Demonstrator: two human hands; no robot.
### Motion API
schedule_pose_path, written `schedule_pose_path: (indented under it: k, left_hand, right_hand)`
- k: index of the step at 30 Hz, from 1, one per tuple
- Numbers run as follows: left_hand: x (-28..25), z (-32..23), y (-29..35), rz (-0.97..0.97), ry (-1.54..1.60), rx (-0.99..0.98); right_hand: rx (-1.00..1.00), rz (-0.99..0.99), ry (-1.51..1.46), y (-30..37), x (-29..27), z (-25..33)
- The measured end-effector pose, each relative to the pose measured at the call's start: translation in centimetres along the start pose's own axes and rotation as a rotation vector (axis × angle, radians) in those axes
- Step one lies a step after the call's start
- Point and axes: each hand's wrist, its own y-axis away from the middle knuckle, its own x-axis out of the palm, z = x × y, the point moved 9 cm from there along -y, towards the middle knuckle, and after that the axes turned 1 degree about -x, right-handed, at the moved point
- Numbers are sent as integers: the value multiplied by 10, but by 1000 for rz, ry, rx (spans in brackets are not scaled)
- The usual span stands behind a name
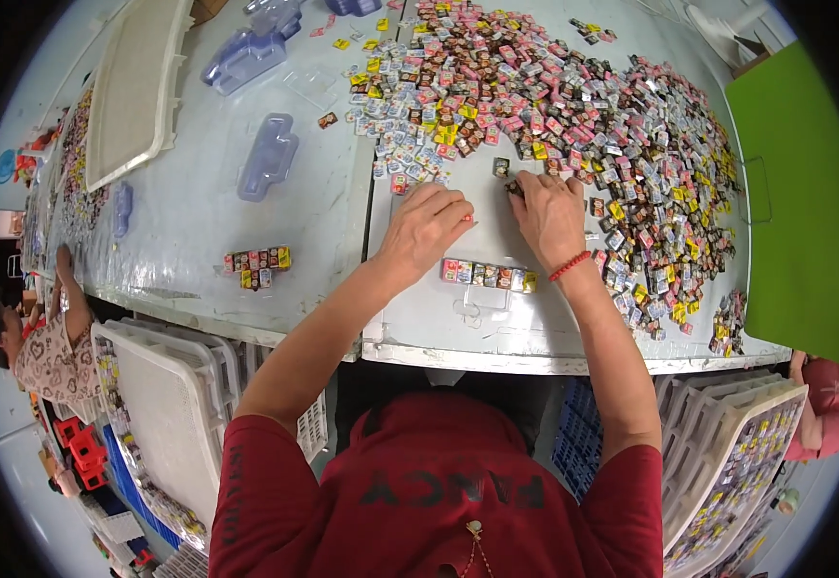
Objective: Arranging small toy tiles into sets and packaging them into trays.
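Red beads (571, 266) circle the wrist of the right hand (548, 218), which pinches a small dark box (513, 187); the left hand (429, 229) curls around a mostly hidden red piece (467, 219). At six o'clock between them lies a row of small boxes (490, 275); from twelve to four, a heap (573, 106) spreads over the bench (395, 318).

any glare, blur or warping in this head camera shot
In the head view, the table edge and green panel curve with the fisheye, corners go black; pale sheen marks the tabletop below the row of small blocks nearest the right hand; neither it nor the left hand shows obvious blur.
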Motion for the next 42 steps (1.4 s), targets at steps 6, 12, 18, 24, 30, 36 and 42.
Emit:
schedule_pose_path:
  k: [6, 12, 18, 24, 30, 36, 42]
  left_hand:
    - [-15, 2, 23, 3, 19, -52]
    - [-17, 6, 26, -36, 32, -64]
    - [-15, 12, 18, 14, 46, -81]
    - [-4, 13, -4, -51, 29, -68]
    - [14, 12, -13, 12, -16, -57]
    - [20, 7, -16, 38, 66, -123]
    - [33, 19, -19, 68, 74, -33]
  right_hand:
    - [-116, -44, -12, -10, -4, 32]
    - [-103, -139, -116, -48, 5, 36]
    - [-110, -162, -46, -55, 18, 40]
    - [-6, -143, -119, -20, -15, 5]
    - [-65, -153, -116, 9, -14, 9]
    - [-58, -6, -172, 7, -5, 6]
    - [-177, 90, -213, -6, 12, 4]
